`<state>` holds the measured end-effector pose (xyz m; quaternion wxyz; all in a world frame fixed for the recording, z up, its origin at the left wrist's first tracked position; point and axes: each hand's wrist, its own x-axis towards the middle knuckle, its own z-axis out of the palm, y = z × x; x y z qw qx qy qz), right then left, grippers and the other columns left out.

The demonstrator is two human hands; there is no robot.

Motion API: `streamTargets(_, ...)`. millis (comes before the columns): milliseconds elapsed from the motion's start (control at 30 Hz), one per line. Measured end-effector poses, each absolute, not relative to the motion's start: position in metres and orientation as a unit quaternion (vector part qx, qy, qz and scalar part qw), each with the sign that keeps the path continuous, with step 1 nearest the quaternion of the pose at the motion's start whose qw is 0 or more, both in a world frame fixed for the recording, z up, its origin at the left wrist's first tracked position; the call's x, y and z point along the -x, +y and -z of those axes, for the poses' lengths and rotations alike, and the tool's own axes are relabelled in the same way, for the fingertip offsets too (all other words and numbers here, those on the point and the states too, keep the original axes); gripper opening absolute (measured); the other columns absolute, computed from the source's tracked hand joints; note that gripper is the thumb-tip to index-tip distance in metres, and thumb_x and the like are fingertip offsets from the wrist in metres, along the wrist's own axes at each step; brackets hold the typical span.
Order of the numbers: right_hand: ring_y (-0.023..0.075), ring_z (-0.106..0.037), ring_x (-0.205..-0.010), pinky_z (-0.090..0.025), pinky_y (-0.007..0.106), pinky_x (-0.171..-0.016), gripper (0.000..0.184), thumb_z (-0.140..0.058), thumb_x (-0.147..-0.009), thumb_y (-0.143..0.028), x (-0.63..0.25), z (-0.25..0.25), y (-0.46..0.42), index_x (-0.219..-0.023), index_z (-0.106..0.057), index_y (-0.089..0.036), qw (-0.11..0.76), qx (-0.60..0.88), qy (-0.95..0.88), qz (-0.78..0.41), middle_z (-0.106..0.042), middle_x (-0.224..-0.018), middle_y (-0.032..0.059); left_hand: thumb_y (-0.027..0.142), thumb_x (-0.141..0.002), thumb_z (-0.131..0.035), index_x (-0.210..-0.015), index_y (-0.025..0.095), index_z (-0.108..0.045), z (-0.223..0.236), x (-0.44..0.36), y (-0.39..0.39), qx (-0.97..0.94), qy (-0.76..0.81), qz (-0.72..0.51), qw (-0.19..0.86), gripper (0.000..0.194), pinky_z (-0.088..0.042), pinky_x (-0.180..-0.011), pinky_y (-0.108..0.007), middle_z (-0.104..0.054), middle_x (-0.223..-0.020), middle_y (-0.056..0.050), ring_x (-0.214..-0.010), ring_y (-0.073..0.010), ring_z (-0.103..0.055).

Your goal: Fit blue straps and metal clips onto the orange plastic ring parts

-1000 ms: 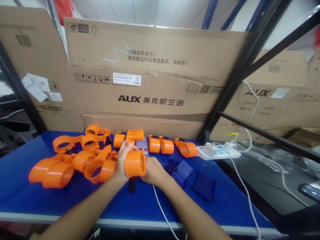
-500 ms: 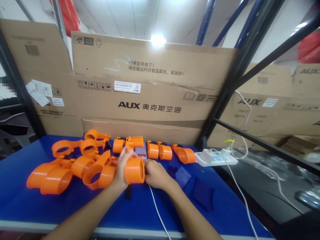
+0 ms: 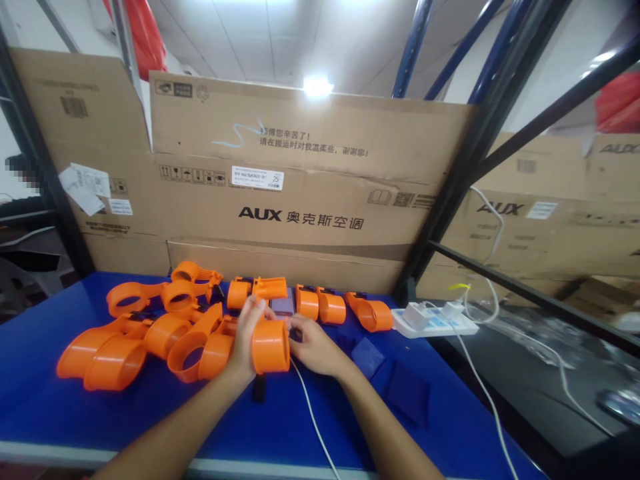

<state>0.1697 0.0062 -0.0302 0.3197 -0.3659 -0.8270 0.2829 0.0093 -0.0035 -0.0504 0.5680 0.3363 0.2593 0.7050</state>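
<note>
My left hand (image 3: 244, 340) is closed round an orange plastic piece with a wide, short tube (image 3: 270, 347) and an upper orange part (image 3: 271, 288). Close on its right, my right hand (image 3: 316, 347) has its fingers curled together at the side of the piece. A white cable (image 3: 313, 417) runs up from the table's front edge to those fingertips; its end is hidden there. Behind the hands a flat, greyish, screen-like surface (image 3: 283, 303) shows in part. Below the held piece lies a small black strip (image 3: 259, 389).
Several similar orange ring pieces (image 3: 115, 363) crowd the blue table (image 3: 165, 427) on the left, more (image 3: 331, 309) stand along the back. At right are a white power strip (image 3: 435, 321) with plugs and dark blue flat pieces (image 3: 367, 357). A cardboard wall (image 3: 310, 187) and black posts (image 3: 450, 180) enclose the back.
My right hand has shifted slightly, its fingers lifted and more bunched beside the orange piece. My left hand keeps its hold. The whole view has tilted a little.
</note>
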Motion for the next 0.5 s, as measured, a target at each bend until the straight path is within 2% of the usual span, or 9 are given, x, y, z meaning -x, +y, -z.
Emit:
streamTargets(67,0.0183,-0.064,-0.081,-0.052,0.029,-0.075,0.011,-0.063,-0.087,-0.027,-0.171,0.032,0.008,-0.081,-0.064,-0.017,0.342,0.356,-0.814,-0.306,-0.070,-0.088,0.0035,0.056,-0.075,-0.077,-0.080,0.021,-0.052,0.051,-0.009,-0.003,-0.339,0.261,-0.701,0.570,0.043,-0.048,-0.058,-0.026,-0.061,-0.069,0.003,-0.057,-0.0131,-0.057)
streamTargets(133,0.0164,-0.063,-0.073,-0.052,0.028,-0.067,0.018,-0.061,-0.091,-0.034,-0.172,0.035,0.011,-0.084,-0.062,-0.018,0.386,0.362,-0.781,-0.333,-0.068,-0.082,0.0019,0.056,-0.075,-0.077,-0.080,0.020,-0.052,0.051,-0.008,-0.004,-0.342,0.264,-0.694,0.576,0.044,-0.048,-0.057,-0.026,-0.060,-0.068,0.003,-0.055,-0.0129,-0.057)
streamTargets(267,0.0149,-0.062,-0.055,-0.052,0.026,-0.050,0.029,-0.067,-0.088,-0.048,-0.174,0.036,0.019,-0.095,-0.058,-0.021,0.522,0.374,-0.647,-0.411,-0.063,-0.066,-0.0035,0.058,-0.073,-0.077,-0.080,0.020,-0.054,0.048,-0.011,-0.008,-0.339,0.283,-0.684,0.581,0.045,-0.050,-0.055,-0.028,-0.061,-0.066,0.003,-0.053,-0.0138,-0.058)
streamTargets(367,0.0171,-0.066,-0.060,-0.059,0.029,-0.055,0.037,-0.075,-0.082,-0.049,-0.175,0.031,0.021,-0.102,-0.059,-0.021,0.593,0.347,-0.578,-0.440,-0.066,-0.069,-0.0019,0.058,-0.072,-0.078,-0.083,0.020,-0.056,0.046,-0.014,-0.010,-0.340,0.308,-0.670,0.584,0.046,-0.050,-0.054,-0.027,-0.063,-0.067,0.001,-0.054,-0.0154,-0.061)
streamTargets(500,0.0184,-0.069,-0.069,-0.062,0.033,-0.065,0.034,-0.076,-0.083,-0.046,-0.179,0.023,0.018,-0.101,-0.063,-0.021,0.640,0.333,-0.548,-0.423,-0.071,-0.081,0.0028,0.058,-0.070,-0.080,-0.083,0.019,-0.059,0.046,-0.015,-0.010,-0.335,0.318,-0.649,0.605,0.047,-0.047,-0.051,-0.026,-0.065,-0.066,0.000,-0.051,-0.0149,-0.060)
